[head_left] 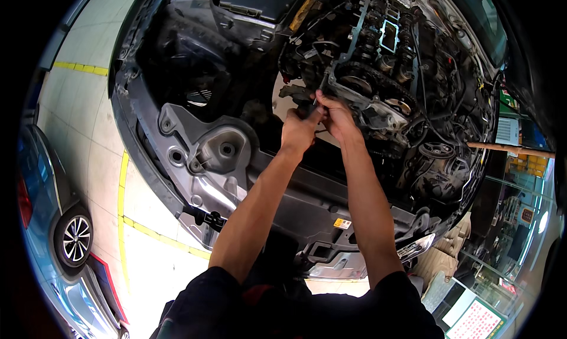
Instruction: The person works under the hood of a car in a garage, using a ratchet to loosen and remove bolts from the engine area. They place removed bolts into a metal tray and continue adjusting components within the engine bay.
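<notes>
Both my forearms reach over the front of a car into its open engine bay. My left hand is closed around a small dark piece, whose kind I cannot make out. Touching it from the other side, my right hand has its fingers bent and pressed together at the same spot; what they hold is mostly hidden. Just beyond the fingers is an irregular dark part. To the right of my hands stands the engine, uncovered on top, with a light blue rectangular outline on it.
The front crossmember runs beneath my forearms. A grey molded panel is at left. Hoses and a round pulley lie at right. A blue car stands far left on a floor with yellow lines. Glass cabinets are at right.
</notes>
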The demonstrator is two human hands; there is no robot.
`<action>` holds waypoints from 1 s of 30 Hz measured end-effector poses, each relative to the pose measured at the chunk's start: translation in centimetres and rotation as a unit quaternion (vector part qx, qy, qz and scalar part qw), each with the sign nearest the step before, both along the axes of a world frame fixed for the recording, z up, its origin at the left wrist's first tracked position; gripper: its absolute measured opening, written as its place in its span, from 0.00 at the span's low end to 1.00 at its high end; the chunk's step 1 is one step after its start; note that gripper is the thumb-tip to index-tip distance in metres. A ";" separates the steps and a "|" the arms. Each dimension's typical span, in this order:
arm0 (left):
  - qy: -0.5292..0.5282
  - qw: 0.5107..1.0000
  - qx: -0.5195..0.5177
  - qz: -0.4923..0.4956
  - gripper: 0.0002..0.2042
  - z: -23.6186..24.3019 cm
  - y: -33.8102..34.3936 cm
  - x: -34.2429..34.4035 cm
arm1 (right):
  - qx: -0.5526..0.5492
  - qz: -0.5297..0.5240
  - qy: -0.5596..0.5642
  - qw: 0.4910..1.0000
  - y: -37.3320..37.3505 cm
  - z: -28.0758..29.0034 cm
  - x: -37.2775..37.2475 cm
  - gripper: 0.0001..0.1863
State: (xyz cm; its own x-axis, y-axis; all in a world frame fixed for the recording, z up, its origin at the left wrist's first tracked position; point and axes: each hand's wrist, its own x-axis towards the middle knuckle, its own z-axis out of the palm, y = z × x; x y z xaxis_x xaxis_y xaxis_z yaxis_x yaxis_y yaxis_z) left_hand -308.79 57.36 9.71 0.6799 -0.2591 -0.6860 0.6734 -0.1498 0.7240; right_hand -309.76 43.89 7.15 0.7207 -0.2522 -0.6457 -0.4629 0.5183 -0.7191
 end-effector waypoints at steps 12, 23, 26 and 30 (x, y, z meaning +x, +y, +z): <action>-0.051 0.997 0.049 -0.036 0.21 -0.8 -0.1 0.1 | -0.003 -0.008 -0.006 1.000 -0.1 -0.1 0.0 0.15; -0.090 0.994 0.063 -0.008 0.19 -3.6 0.2 0.1 | -0.057 0.006 0.009 0.998 1.8 1.2 0.8 0.16; -0.012 1.000 -0.027 -0.011 0.20 -3.1 0.3 0.6 | 0.021 -0.003 -0.010 1.000 0.6 0.3 -0.1 0.15; 0.039 0.998 -0.037 0.018 0.18 -0.2 0.1 0.4 | 0.046 0.000 -0.038 0.998 -0.5 -0.2 -0.5 0.15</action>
